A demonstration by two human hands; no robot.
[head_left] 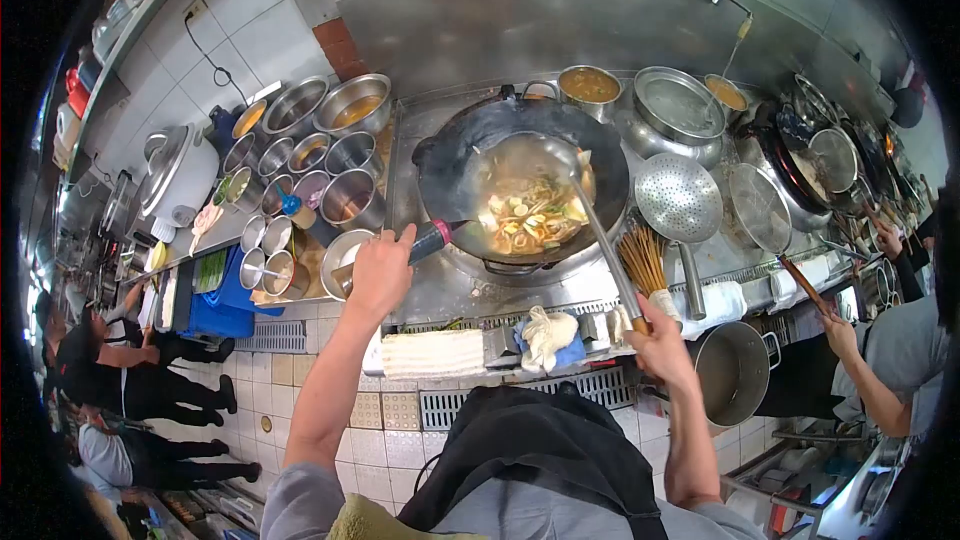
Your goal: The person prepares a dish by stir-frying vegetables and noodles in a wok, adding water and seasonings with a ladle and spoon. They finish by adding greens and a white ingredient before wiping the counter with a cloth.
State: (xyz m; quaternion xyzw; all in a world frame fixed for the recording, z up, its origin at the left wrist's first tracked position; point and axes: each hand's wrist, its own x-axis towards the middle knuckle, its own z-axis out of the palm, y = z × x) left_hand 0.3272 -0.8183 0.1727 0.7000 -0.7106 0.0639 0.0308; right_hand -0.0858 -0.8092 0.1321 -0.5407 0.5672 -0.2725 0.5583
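A large black wok (448, 155) sits on the steel stove, with sliced food (525, 215) and steaming liquid inside. My left hand (385, 270) is wrapped round a dark bottle (428, 242), tilted with its narrow tip towards the wok's left rim. Low on the right, my right hand (658, 342) grips the handle of a long metal ladle (605, 240). The ladle's head is at the food in the wok, partly hidden by steam. Beside the ladle's handle stands a bamboo brush (643, 258).
Metal containers (350, 195) crowd the left counter. A perforated strainer (679, 198) lies right of the wok, a soup pot (590, 86) behind it. Folded cloths (432, 354) line the front edge. A deep pot (733, 370) stands lower right. Co-workers (890, 350) are at right and left.
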